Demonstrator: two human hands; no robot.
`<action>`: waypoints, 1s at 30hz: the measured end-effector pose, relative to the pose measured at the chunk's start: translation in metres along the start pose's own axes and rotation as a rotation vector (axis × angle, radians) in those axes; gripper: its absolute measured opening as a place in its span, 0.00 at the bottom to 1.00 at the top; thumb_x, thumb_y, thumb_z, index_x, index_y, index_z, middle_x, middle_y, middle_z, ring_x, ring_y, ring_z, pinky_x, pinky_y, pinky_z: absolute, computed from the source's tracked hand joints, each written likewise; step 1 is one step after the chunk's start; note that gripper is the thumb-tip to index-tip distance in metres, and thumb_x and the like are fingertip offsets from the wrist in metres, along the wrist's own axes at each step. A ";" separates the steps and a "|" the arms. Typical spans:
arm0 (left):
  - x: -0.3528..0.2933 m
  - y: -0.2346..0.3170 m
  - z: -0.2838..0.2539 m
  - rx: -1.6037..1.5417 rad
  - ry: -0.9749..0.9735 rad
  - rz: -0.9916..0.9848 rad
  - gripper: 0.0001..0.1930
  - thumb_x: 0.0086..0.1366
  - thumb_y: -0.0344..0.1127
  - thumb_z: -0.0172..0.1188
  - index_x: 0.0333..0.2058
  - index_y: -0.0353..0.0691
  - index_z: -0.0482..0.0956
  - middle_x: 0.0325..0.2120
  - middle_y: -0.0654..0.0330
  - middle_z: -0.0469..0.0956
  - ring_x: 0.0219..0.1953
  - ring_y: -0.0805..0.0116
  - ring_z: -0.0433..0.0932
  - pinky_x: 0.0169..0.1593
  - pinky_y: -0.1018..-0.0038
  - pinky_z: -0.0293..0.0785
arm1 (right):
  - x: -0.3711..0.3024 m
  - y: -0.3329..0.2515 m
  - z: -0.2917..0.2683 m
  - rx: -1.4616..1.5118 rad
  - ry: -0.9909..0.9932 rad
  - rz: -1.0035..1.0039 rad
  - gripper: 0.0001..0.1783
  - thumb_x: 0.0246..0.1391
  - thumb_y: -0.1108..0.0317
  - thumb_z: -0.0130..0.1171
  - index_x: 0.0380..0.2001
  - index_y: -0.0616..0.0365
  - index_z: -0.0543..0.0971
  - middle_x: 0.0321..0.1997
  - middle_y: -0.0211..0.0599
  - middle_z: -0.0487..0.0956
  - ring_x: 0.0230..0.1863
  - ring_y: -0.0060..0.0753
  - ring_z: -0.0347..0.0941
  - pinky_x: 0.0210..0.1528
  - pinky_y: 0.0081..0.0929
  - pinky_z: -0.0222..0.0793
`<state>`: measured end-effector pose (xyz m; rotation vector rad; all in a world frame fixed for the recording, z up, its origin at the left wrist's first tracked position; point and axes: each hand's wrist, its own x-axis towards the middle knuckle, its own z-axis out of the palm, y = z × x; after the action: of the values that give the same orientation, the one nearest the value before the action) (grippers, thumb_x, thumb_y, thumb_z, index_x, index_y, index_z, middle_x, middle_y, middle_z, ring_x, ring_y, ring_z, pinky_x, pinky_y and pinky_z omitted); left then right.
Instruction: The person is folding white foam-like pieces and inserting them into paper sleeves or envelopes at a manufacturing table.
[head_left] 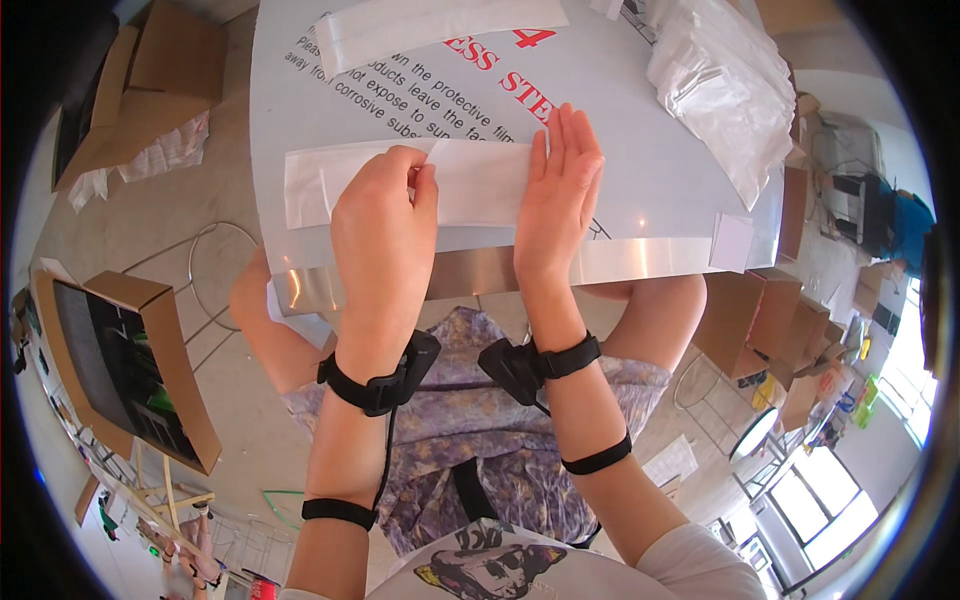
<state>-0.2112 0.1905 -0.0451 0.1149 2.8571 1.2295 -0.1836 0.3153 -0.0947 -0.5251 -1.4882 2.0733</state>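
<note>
White strip (482, 185) lies flat across the near tabletop (640, 180), apparently mid-handling; left hand (385, 215) curls over it, whether pinching I cannot tell; right hand (558, 195) is open at its right end; another strip (440, 28) lies far left, perhaps finished; the far-right white pile (720, 90) probably remains.

Along the near edge of the grey, film-covered metal bench (640, 180), the left hand (383, 220) pinches a long, flat white packet (485, 185); the right hand (558, 205), fingers straight, lies at its right end. Translucent white plastic bags (722, 90) heap toward the far right corner.
</note>
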 end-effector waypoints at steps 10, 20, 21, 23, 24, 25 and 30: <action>0.002 -0.002 -0.003 0.037 0.006 0.063 0.03 0.60 0.26 0.61 0.32 0.35 0.77 0.28 0.55 0.79 0.28 0.54 0.78 0.33 0.63 0.73 | 0.000 -0.025 -0.004 0.111 0.050 -0.071 0.33 0.72 0.48 0.32 0.67 0.64 0.54 0.72 0.50 0.54 0.75 0.44 0.47 0.74 0.42 0.48; 0.001 -0.010 0.000 0.261 0.043 0.149 0.07 0.57 0.30 0.65 0.36 0.42 0.81 0.28 0.60 0.77 0.31 0.63 0.77 0.35 0.68 0.73 | -0.008 0.000 0.001 0.043 -0.005 -0.013 0.33 0.72 0.49 0.34 0.67 0.65 0.54 0.72 0.50 0.54 0.75 0.43 0.47 0.75 0.44 0.46; 0.001 -0.012 -0.001 0.296 0.052 0.154 0.08 0.57 0.30 0.66 0.36 0.43 0.82 0.29 0.61 0.76 0.34 0.63 0.77 0.35 0.68 0.73 | -0.007 0.001 0.001 0.049 -0.006 -0.009 0.33 0.72 0.49 0.34 0.67 0.65 0.54 0.72 0.50 0.54 0.75 0.43 0.47 0.75 0.44 0.46; 0.004 -0.016 -0.004 0.307 0.096 0.196 0.09 0.56 0.31 0.67 0.38 0.44 0.81 0.30 0.62 0.75 0.35 0.63 0.77 0.35 0.69 0.73 | -0.008 0.003 0.002 0.047 -0.001 -0.007 0.34 0.71 0.48 0.35 0.67 0.66 0.54 0.72 0.51 0.54 0.75 0.43 0.47 0.75 0.43 0.46; 0.005 -0.018 -0.005 0.308 0.138 0.241 0.11 0.56 0.31 0.67 0.39 0.44 0.81 0.31 0.62 0.74 0.35 0.63 0.76 0.35 0.69 0.73 | -0.008 0.004 0.002 0.050 -0.003 -0.004 0.34 0.71 0.48 0.35 0.67 0.66 0.54 0.72 0.51 0.54 0.75 0.43 0.47 0.75 0.43 0.46; 0.005 -0.022 -0.007 0.312 0.140 0.239 0.11 0.56 0.31 0.67 0.39 0.44 0.81 0.31 0.62 0.74 0.35 0.63 0.76 0.35 0.69 0.73 | -0.008 0.004 0.003 0.040 0.020 -0.008 0.34 0.72 0.48 0.34 0.66 0.66 0.56 0.71 0.50 0.56 0.74 0.43 0.49 0.75 0.42 0.47; -0.009 -0.035 -0.040 0.177 0.211 0.044 0.24 0.54 0.35 0.70 0.50 0.43 0.75 0.35 0.59 0.74 0.38 0.59 0.72 0.41 0.65 0.71 | -0.011 -0.004 0.008 0.010 0.026 -0.040 0.33 0.72 0.48 0.33 0.65 0.65 0.58 0.70 0.50 0.59 0.73 0.43 0.52 0.74 0.42 0.47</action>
<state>-0.2069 0.1366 -0.0434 0.0545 3.1592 1.0515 -0.1794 0.3037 -0.0886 -0.5123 -1.4615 2.0346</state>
